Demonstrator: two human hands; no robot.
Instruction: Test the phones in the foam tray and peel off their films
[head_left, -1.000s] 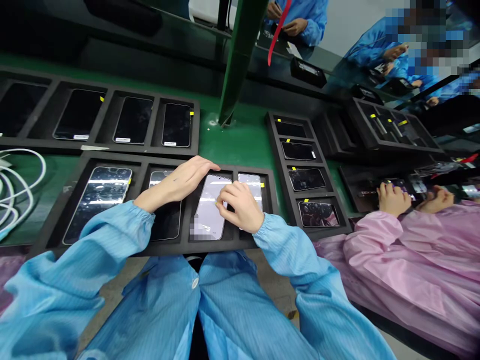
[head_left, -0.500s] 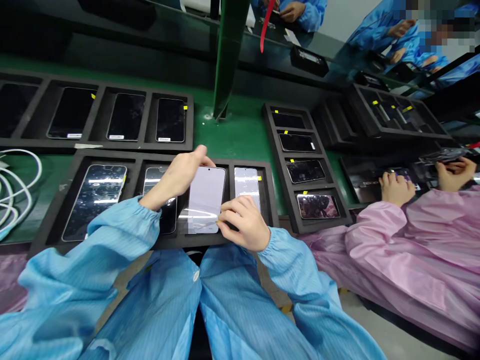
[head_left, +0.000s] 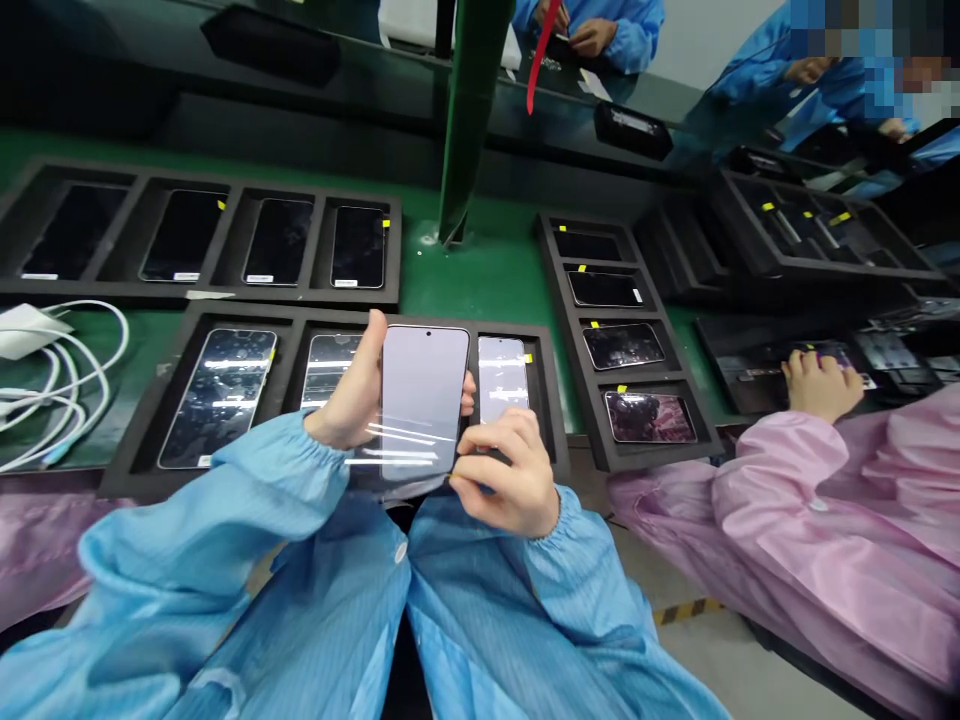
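Observation:
A phone (head_left: 424, 395) with a pale lit screen lies in my left hand (head_left: 356, 390), thumb along its left edge and fingertips showing at its right edge. Clear film with glare streaks hangs over its lower part. My right hand (head_left: 514, 470) pinches the corner of that film (head_left: 412, 488) near the phone's lower right. Beneath is a dark foam tray (head_left: 292, 320) with more phones: a dark one (head_left: 221, 395) at the left, one partly behind my left hand (head_left: 330, 360), and a bright-screened one (head_left: 502, 375) at the right.
Another foam tray (head_left: 319, 292) of phones lies behind. A third tray (head_left: 592, 400) stands to the right, near a co-worker's hand (head_left: 821, 385) in a pink sleeve. White cables (head_left: 75, 375) lie at the left. A green post (head_left: 469, 120) rises behind the trays.
The phone has come up toward me, and my left hand has moved from its top edge to hold it from the left and beneath. My right hand has shifted slightly down and right.

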